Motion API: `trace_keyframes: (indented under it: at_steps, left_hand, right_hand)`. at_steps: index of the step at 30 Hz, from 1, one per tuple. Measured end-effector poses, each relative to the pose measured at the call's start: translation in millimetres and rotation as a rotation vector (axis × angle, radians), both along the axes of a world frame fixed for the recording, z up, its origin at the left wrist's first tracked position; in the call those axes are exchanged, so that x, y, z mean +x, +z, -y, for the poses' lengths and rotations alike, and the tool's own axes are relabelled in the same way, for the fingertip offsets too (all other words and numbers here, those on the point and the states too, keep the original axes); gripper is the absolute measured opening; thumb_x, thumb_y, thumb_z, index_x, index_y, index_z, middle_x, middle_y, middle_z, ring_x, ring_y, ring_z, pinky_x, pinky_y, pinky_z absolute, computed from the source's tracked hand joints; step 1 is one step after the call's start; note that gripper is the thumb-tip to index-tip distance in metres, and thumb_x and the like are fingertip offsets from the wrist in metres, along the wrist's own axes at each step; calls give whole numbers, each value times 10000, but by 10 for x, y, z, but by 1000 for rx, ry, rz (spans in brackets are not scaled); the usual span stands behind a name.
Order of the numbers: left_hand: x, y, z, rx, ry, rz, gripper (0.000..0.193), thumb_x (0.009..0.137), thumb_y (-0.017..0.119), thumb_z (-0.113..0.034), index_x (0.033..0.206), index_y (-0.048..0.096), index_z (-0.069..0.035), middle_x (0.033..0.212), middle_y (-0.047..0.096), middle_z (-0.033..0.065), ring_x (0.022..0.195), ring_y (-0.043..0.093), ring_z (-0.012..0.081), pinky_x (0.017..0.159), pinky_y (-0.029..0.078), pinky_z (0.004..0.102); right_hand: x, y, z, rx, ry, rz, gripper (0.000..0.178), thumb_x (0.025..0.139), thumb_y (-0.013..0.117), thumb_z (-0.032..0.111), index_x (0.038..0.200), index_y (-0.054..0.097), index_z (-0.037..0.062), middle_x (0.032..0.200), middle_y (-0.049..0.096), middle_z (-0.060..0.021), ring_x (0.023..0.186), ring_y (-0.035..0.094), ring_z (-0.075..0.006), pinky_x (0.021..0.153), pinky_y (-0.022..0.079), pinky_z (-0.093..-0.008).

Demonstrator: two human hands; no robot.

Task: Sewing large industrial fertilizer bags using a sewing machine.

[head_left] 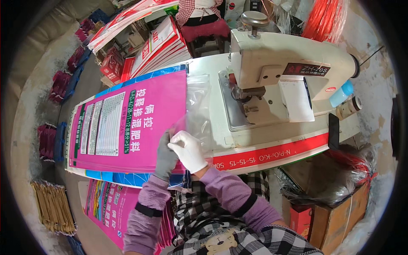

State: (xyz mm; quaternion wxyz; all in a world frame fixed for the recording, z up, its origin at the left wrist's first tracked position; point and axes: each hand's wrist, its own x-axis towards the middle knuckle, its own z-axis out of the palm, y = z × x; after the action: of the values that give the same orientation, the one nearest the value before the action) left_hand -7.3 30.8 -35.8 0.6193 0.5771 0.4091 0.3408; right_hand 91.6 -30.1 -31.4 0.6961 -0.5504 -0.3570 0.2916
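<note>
The pink sack (163, 100) lies left of the sewing machine (293, 57), its clear liner (196, 114) nearer the machine. Left of it too, the right hand (187, 149) pinches, contents hidden, beside the left hand (165, 158), whose grip I cannot tell.

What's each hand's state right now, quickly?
Grey-gloved left hand: at the edge of the pink bag; open or closed cannot be told.
White-gloved right hand: closed in a pinch by the clear plastic; what it holds cannot be told.
</note>
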Motion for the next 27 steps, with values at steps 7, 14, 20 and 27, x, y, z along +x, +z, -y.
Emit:
trace_keyframes:
  at_steps: [7, 14, 20, 27]
  left_hand:
    - [-163, 67, -231, 76, -182, -271, 494, 826, 683, -253, 1256, 545, -50, 1152, 580, 190, 1064, 591, 331, 913, 474, 393]
    - [-130, 488, -319, 339, -430, -990, 321, 928, 602, -204, 1144, 585, 33, 934, 669, 140, 788, 661, 216, 648, 525, 326]
    - [-355, 566, -232, -143, -226, -317, 289, 953, 608, -262, 982, 666, 20, 795, 669, 65, 571, 615, 105, 476, 493, 243]
    - [-838, 932, 212, 43, -306, -570, 145, 915, 646, -144, 882, 677, -7, 668, 603, -4, 554, 554, 60, 496, 441, 209]
  right_hand:
    - [-57, 94, 86, 142, 54, -51, 79, 830, 700, 30, 875, 639, 6, 876, 687, -85, 805, 665, -141, 704, 517, -278]
    - [30, -76, 83, 93, 50, 113, 46, 853, 665, 60, 875, 649, 23, 834, 662, -88, 747, 650, -215, 681, 509, -311]
    - [4, 28, 210, 178, 195, 469, 166, 903, 594, 156, 970, 694, 42, 855, 609, -91, 913, 594, -222, 818, 459, -345]
    - [-278, 20, 222, 37, 716, -221, 311, 918, 547, 222, 794, 745, 17, 777, 719, -89, 820, 612, -145, 772, 443, -301]
